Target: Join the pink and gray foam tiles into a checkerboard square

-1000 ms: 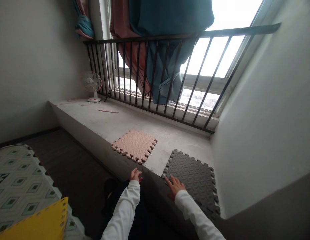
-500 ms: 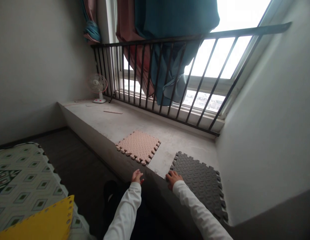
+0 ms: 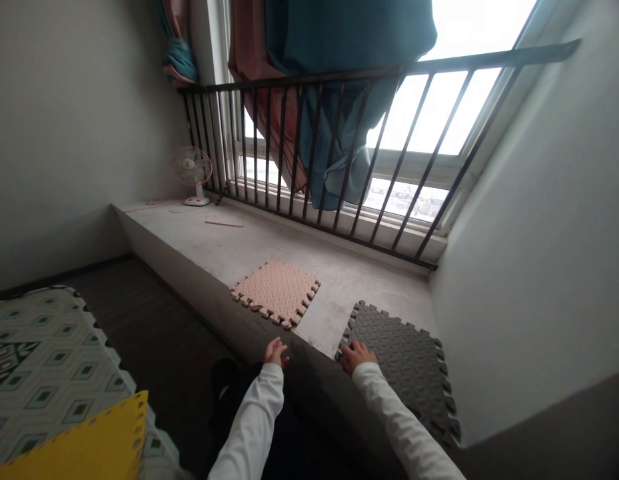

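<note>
My right hand (image 3: 358, 357) rests on the left front edge of a dark grey foam puzzle mat (image 3: 399, 353), fingers bent and a little apart. The mat lies flat on the ledge beside the right wall. My left hand (image 3: 276, 353) hovers in front of the ledge, its fingers loosely apart and holding nothing. Just beyond it lies a pink-beige foam puzzle mat (image 3: 276, 292), flat on the ledge with its toothed front edge near the ledge's edge. A strip of bare ledge separates the two mats.
The concrete ledge (image 3: 189, 230) runs along a black metal railing (image 3: 309, 213) before a curtained window. A small fan (image 3: 193, 170) and a thin strip (image 3: 224, 224) are at the far left. Below, a patterned mat (image 3: 44, 360) carries a yellow perforated sheet (image 3: 89, 440).
My right hand has shifted slightly right, and the dark grey mat has slid a little toward the right wall. My left hand has hardly moved. The pink-beige mat stays in place.
</note>
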Motion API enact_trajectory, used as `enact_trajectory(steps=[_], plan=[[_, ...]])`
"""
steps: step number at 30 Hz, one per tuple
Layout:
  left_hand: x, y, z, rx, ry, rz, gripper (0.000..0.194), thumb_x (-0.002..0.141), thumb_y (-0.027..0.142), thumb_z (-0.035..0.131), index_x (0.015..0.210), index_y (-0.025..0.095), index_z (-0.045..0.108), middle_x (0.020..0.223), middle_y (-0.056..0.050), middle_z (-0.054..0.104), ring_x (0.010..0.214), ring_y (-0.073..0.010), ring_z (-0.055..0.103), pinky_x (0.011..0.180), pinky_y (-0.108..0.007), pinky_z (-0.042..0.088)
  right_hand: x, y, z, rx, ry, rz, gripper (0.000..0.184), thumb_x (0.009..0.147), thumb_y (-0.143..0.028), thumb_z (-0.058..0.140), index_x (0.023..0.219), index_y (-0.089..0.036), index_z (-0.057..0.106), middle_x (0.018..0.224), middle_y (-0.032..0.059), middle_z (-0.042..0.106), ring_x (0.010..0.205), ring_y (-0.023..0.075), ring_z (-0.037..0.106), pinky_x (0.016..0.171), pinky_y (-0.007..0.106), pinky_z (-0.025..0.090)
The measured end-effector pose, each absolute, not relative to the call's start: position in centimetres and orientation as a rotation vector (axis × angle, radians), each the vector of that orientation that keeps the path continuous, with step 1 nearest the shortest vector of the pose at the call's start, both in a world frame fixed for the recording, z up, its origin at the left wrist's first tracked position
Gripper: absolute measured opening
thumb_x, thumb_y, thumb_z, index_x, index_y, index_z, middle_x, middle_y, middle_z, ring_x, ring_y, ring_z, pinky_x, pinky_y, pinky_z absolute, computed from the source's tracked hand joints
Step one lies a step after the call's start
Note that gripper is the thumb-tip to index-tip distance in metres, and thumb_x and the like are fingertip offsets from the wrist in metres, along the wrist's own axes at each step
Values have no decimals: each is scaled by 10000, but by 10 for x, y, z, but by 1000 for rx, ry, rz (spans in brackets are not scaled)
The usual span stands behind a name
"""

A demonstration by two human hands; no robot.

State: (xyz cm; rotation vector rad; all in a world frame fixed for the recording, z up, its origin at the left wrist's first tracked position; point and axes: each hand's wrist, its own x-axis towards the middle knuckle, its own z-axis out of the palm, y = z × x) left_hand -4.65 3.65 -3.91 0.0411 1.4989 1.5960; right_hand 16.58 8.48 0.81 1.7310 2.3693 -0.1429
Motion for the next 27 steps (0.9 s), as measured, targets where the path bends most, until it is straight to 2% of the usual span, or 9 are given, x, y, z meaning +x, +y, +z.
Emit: enact_trajectory(steps=[6, 11, 14, 17, 21, 27], plan=[[-47, 36, -38, 25, 1497, 1602, 294, 614, 86, 519, 889, 186, 540, 1046, -84, 536, 765, -125, 556, 427, -156, 374, 143, 84, 24, 1802, 2236, -203, 327, 708, -273, 511, 1033, -301, 538, 1216, 74, 437, 1124, 241, 379, 833, 429, 331], [-43, 36, -37, 29, 1496, 1595, 305, 604, 84, 517, 891, 185, 544, 1037, -80, 544, 741, -121, 562, 431, -163, 374, 89, 87, 38, 1646, 2479, -364, 372, 720, -291, 489, 1091, -263, 497, 1214, 69, 447, 1094, 228, 411, 817, 380, 368], [-42, 35, -39, 37, 1495, 1597, 309, 597, 86, 516, 891, 181, 545, 1029, -83, 545, 737, -125, 563, 442, -174, 378, 50, 95, 39, 1611, 2560, -434, 412, 716, -243, 490, 1127, -261, 461, 1216, 65, 448, 1091, 220, 418, 805, 356, 384], [-42, 34, -42, 44, 1488, 1620, 317, 585, 98, 520, 888, 187, 549, 1006, -79, 554, 756, -144, 564, 465, -197, 389, 17, 109, 37, 1602, 2553, -453, 407, 707, -178, 489, 1106, -259, 473, 1219, 65, 445, 1103, 218, 415, 794, 339, 393], [-43, 34, -47, 57, 1462, 1656, 310, 579, 117, 520, 878, 195, 543, 967, -75, 558, 770, -163, 562, 471, -213, 395, -7, 129, 33, 1643, 2491, -440, 372, 708, -197, 511, 1077, -237, 489, 1161, 86, 495, 1092, 231, 428, 780, 335, 400], [-43, 38, -47, 52, 1448, 1637, 303, 606, 110, 509, 900, 182, 519, 1012, -96, 533, 811, -173, 561, 457, -202, 398, 4, 145, 32, 1662, 2544, -331, 393, 698, -132, 498, 1083, -196, 456, 1115, 118, 523, 1060, 223, 459, 771, 316, 390]])
